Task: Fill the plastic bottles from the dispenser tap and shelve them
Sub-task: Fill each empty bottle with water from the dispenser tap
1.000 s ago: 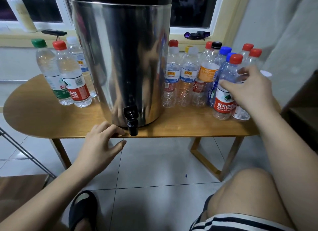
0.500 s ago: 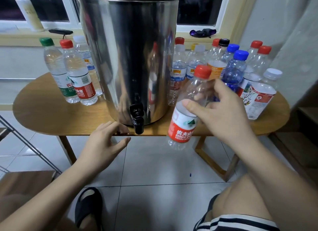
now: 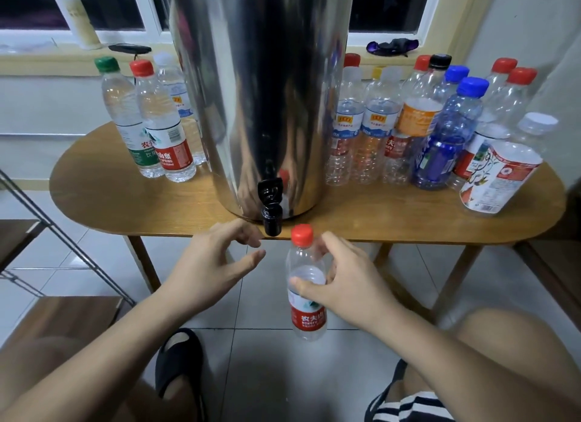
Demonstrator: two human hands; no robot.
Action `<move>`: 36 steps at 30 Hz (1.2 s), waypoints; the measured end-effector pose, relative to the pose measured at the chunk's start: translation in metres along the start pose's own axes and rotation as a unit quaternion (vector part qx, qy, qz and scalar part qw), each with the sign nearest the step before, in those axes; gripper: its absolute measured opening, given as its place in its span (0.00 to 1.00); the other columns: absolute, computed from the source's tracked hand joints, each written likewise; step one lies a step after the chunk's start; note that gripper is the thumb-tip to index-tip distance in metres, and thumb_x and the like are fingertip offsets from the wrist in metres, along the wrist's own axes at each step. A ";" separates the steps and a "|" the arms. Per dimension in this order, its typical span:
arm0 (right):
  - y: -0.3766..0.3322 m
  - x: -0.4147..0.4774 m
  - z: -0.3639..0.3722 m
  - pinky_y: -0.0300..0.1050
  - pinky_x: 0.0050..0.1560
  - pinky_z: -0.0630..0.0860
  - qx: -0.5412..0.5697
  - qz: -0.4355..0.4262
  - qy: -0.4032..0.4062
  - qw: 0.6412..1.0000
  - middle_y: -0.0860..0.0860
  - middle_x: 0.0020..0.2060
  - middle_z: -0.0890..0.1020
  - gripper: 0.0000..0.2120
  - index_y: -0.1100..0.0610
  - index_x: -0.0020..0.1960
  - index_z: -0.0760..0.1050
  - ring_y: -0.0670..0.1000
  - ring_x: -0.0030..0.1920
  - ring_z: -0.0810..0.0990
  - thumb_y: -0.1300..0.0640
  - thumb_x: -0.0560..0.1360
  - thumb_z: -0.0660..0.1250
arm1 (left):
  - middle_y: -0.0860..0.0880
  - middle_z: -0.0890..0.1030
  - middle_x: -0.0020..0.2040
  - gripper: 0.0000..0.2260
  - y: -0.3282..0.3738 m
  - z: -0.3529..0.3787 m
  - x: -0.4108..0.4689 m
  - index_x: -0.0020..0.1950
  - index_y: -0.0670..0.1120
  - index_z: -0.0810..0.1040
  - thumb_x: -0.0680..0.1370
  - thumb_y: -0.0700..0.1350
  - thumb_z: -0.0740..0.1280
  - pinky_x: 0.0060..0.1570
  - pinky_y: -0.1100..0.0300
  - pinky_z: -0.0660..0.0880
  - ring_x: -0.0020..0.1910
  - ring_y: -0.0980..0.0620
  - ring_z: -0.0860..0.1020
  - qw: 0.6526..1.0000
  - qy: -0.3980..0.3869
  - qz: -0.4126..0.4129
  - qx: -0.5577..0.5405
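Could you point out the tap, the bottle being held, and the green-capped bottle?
tap (image 3: pixel 272 220): head view, black spout.
held bottle (image 3: pixel 308 319): head view, red label.
green-capped bottle (image 3: pixel 125 119): head view, clear body.

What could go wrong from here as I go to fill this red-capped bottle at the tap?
1. The red cap is on the bottle in your right hand; opening the tap first would likely spill water onto the tiled floor.
2. The bottle sits right of the spout, not under it, so it needs lining up.
3. The empty bottles on the table stand packed together; a reach there could topple some.
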State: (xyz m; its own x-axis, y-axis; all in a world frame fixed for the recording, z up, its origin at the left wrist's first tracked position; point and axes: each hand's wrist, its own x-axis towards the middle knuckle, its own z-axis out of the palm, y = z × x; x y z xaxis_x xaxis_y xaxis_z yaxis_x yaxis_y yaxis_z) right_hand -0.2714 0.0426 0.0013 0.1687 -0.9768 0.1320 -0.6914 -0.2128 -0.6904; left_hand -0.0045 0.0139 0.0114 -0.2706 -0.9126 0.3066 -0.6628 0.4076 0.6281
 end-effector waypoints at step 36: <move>-0.008 -0.006 0.025 0.49 0.54 0.80 -0.085 -0.011 -0.093 0.992 0.38 0.55 0.78 0.28 0.41 0.59 0.66 0.43 0.56 0.79 0.33 0.70 0.77 | 0.61 0.85 0.54 0.20 0.006 0.001 -0.003 0.58 0.58 0.82 0.75 0.71 0.73 0.48 0.57 0.80 0.54 0.58 0.83 0.990 -0.123 -0.033 -0.058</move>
State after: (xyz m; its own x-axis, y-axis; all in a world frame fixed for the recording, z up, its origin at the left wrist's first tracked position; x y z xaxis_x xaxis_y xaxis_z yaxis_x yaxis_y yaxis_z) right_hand -0.2494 0.0509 -0.0114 0.3009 -0.9536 0.0023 -0.7918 -0.2512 -0.5567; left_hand -0.0082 0.0195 0.0139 -0.4003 -0.9122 0.0871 -0.6045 0.3343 0.7230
